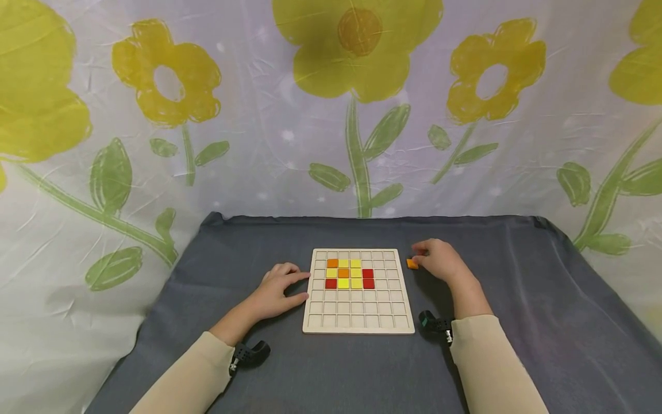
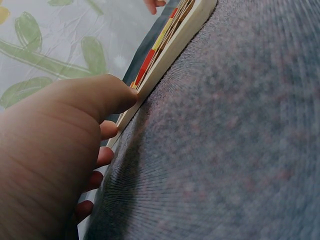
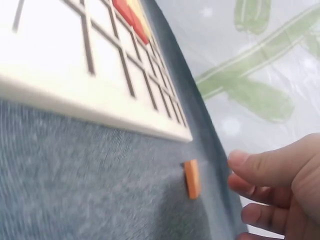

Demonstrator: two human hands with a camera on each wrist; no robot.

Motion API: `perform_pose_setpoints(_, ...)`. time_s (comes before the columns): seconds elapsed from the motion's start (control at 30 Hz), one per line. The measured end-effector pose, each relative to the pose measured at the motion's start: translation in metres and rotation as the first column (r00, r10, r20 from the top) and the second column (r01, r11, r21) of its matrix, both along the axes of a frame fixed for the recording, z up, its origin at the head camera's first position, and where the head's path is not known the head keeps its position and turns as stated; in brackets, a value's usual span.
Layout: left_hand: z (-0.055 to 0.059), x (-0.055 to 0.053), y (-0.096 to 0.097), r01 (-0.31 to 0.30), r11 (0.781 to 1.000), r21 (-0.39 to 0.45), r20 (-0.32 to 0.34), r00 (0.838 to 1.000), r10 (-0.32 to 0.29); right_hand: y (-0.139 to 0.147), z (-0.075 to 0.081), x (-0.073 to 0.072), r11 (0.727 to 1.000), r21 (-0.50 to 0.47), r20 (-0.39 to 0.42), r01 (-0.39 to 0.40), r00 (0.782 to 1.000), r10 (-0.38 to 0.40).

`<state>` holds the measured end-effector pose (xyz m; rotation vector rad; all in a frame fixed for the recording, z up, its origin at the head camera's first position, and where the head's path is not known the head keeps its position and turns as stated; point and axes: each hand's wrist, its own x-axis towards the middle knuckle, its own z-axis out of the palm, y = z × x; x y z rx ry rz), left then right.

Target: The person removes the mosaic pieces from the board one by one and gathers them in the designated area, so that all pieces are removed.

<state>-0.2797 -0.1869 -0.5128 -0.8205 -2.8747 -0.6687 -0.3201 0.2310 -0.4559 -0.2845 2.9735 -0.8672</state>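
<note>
A pale wooden grid board [image 1: 359, 309] lies on the dark cloth. Orange, yellow and red square tiles fill several cells in its upper half, such as a red tile [image 1: 331, 284]. My left hand [image 1: 276, 292] touches the board's left edge with thumb and forefinger extended; the left wrist view shows the thumb [image 2: 120, 95] against the rim. Just past the board's upper right side, a loose orange tile [image 3: 192, 179] lies on the cloth. Beside it hovers my right hand [image 1: 438, 260], fingers loosely bent and holding nothing; the right wrist view shows a gap between fingers and tile.
Grey-blue cloth [image 1: 331, 374] covers the table. Behind it hangs a pale curtain [image 1: 248, 172] printed with yellow flowers and green leaves. A black wrist device [image 1: 251, 354] sits at the left sleeve, another [image 1: 433, 323] at the right.
</note>
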Motion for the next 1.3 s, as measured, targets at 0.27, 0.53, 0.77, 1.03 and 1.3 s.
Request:
perform_pose_setpoints(0.27, 0.0, -0.001, 0.0, 0.008, 1.0, 0.0, -0.003, 1.0, -0.008, -0.008, 0.012, 0.006, 0.999, -0.041, -0.044, -0.02, 0.999, 0.018)
perform_pose_setpoints(0.53, 0.0, 0.0, 0.001, 0.009, 1.0, 0.007, 0.001, 1.0, -0.009, -0.02, 0.016, 0.009, 0.997, -0.066, -0.072, -0.041, 0.997, 0.036)
perform_pose_setpoints(0.77, -0.001, 0.0, 0.001, 0.017, 1.0, 0.023, -0.005, 1.0, -0.017, -0.035, 0.019, 0.012, 0.994, -0.062, -0.105, -0.09, 0.991, 0.083)
perform_pose_setpoints(1.03, 0.0, 0.0, -0.002, 0.022, 0.999, 0.034, -0.013, 1.0, -0.021, -0.06, 0.018, 0.014, 0.989, -0.014, -0.139, -0.15, 0.979, 0.147)
perform_pose_setpoints(1.3, -0.001, 0.003, -0.004, 0.023, 0.999, 0.037, -0.012, 1.0, -0.022, -0.077, 0.014, 0.018, 0.986, 0.011, -0.148, -0.167, 0.975, 0.167)
